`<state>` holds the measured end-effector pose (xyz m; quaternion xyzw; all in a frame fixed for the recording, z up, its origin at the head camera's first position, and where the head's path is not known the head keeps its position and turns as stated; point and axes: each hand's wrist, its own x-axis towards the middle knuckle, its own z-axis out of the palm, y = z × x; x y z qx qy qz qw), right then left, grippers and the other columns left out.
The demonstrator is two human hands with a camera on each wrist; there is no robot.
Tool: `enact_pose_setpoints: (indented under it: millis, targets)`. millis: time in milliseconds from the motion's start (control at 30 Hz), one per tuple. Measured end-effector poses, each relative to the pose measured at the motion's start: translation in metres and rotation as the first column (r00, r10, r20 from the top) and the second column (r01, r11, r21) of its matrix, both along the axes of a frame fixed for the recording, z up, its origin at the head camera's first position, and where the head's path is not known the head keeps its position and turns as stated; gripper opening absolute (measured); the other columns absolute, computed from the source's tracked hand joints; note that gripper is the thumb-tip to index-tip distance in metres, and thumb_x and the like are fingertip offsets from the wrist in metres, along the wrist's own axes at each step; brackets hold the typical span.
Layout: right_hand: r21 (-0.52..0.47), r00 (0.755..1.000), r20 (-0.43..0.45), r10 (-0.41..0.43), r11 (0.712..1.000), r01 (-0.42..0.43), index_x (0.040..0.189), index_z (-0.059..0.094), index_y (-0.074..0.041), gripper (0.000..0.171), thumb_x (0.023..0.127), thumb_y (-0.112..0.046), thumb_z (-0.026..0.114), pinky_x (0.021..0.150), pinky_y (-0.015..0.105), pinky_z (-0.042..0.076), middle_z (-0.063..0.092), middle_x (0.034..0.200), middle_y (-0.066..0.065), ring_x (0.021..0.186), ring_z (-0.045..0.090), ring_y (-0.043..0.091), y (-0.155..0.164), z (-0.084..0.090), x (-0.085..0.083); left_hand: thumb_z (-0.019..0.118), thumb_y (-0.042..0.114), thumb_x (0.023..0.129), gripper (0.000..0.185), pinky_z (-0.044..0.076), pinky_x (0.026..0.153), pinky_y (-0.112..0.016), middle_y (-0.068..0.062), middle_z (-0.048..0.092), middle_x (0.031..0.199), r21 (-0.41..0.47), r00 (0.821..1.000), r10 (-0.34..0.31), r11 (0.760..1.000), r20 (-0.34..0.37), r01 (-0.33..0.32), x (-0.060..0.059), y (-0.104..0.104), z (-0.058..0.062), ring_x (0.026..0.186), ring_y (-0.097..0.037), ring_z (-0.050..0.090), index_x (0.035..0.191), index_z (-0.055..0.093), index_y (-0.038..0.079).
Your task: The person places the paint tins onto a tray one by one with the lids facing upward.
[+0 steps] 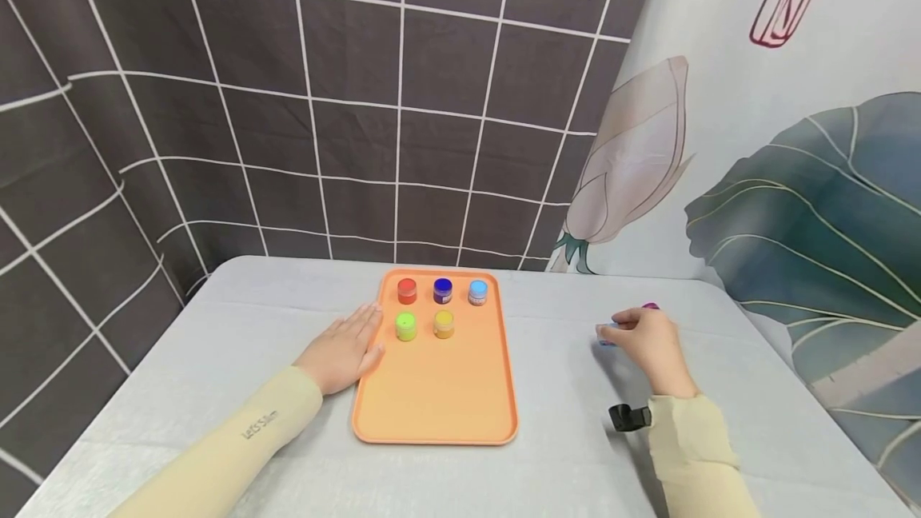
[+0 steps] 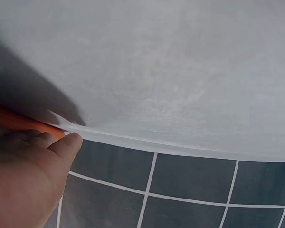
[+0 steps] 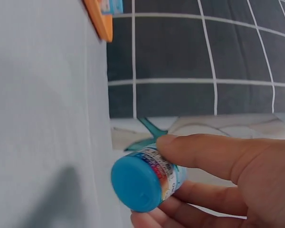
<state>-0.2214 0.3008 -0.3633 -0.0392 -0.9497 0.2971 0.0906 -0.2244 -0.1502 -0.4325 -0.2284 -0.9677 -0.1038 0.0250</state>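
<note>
My right hand [image 1: 651, 342] is over the right side of the table and pinches a small paint jar [image 3: 149, 178] between thumb and fingers. This jar has a blue end and a printed label, and it is tilted. My left hand [image 1: 341, 350] rests with straight fingers along the left rim of an orange tray [image 1: 439, 406]. On the tray, a red jar [image 1: 407, 291], a dark blue jar [image 1: 442, 290] and a light blue jar [image 1: 478, 292] make the back row. In front of them stand a green jar [image 1: 406, 326] and a yellow jar [image 1: 444, 324].
A magenta object [image 1: 651, 306] shows just behind my right hand, mostly hidden by it. The white table [image 1: 561, 422] extends around the tray. A dark tiled-pattern curtain [image 1: 352, 142] and a flowered cloth [image 1: 719, 182] hang behind. A black strap piece [image 1: 629, 418] sticks out at my right wrist.
</note>
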Motion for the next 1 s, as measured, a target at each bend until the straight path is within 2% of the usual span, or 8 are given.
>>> enact_pose_setpoints:
  millis: [233, 400, 567, 733, 900, 1000]
  targets:
    - [-0.091, 1.000, -0.001, 0.028, 0.995, -0.028, 0.110, 0.069, 0.015, 0.042, 0.084, -0.016, 0.080, 0.070, 0.033, 0.053, 0.073, 0.093, 0.024, 0.085, 0.070, 0.033, -0.018, -0.003, -0.001, 0.044, 0.034, 0.106, 0.063, 0.028, 0.119, -0.056, -0.023, 0.033, 0.160, 0.001, 1.000, -0.003, 1.000, 0.003, 0.003, 0.000, -0.001, 0.001, 0.150, -0.038, 0.029, 0.152, 0.036, -0.008]
    - [-0.129, 1.000, -0.023, 0.021, 0.991, -0.024, 0.114, 0.068, 0.013, 0.042, 0.085, -0.015, 0.079, 0.078, 0.041, 0.057, 0.073, 0.096, 0.023, 0.088, 0.070, 0.034, -0.028, -0.009, -0.002, 0.043, 0.035, 0.106, 0.064, 0.029, 0.119, -0.056, -0.023, 0.033, 0.161, -0.010, 1.000, 0.001, 1.000, 0.002, -0.001, 0.001, -0.001, 0.001, 0.150, -0.038, 0.029, 0.153, 0.036, -0.007]
    - [-0.158, 0.996, -0.084, 0.026, 0.987, -0.039, 0.115, 0.069, 0.011, 0.039, 0.086, -0.013, 0.078, 0.086, 0.046, 0.057, 0.073, 0.099, 0.023, 0.092, 0.071, 0.035, -0.036, -0.017, -0.005, 0.044, 0.033, 0.106, 0.063, 0.028, 0.119, -0.057, -0.023, 0.033, 0.161, 0.001, 1.000, 0.002, 1.000, 0.008, -0.002, 0.002, 0.001, 0.004, 0.150, -0.039, 0.029, 0.153, 0.036, -0.008]
    - [-0.201, 0.988, -0.144, 0.050, 0.976, -0.079, 0.115, 0.070, 0.009, 0.037, 0.085, -0.011, 0.081, 0.085, 0.039, 0.059, 0.074, 0.102, 0.023, 0.093, 0.074, 0.033, -0.046, -0.023, -0.005, 0.044, 0.032, 0.106, 0.061, 0.029, 0.119, -0.057, -0.023, 0.034, 0.160, 0.001, 1.000, 0.002, 1.000, 0.016, -0.002, 0.004, 0.002, 0.008, 0.149, -0.038, 0.030, 0.152, 0.037, -0.008]
    - [-0.236, 0.986, -0.160, 0.057, 0.967, -0.094, 0.115, 0.071, 0.007, 0.037, 0.085, -0.012, 0.082, 0.079, 0.026, 0.059, 0.075, 0.103, 0.021, 0.095, 0.073, 0.032, -0.057, -0.026, -0.004, 0.045, 0.032, 0.106, 0.061, 0.029, 0.119, -0.057, -0.023, 0.034, 0.160, 0.004, 1.000, 0.000, 1.000, 0.018, 0.000, 0.004, 0.003, 0.009, 0.149, -0.038, 0.030, 0.152, 0.037, -0.007]
    - [-0.262, 0.983, -0.172, 0.065, 0.959, -0.110, 0.115, 0.071, 0.006, 0.038, 0.084, -0.012, 0.083, 0.078, 0.022, 0.057, 0.075, 0.103, 0.020, 0.096, 0.073, 0.031, -0.066, -0.026, -0.006, 0.045, 0.032, 0.106, 0.061, 0.029, 0.119, -0.057, -0.022, 0.034, 0.160, 0.001, 1.000, 0.000, 1.000, 0.019, 0.000, 0.004, 0.003, 0.008, 0.149, -0.038, 0.030, 0.152, 0.037, -0.007]
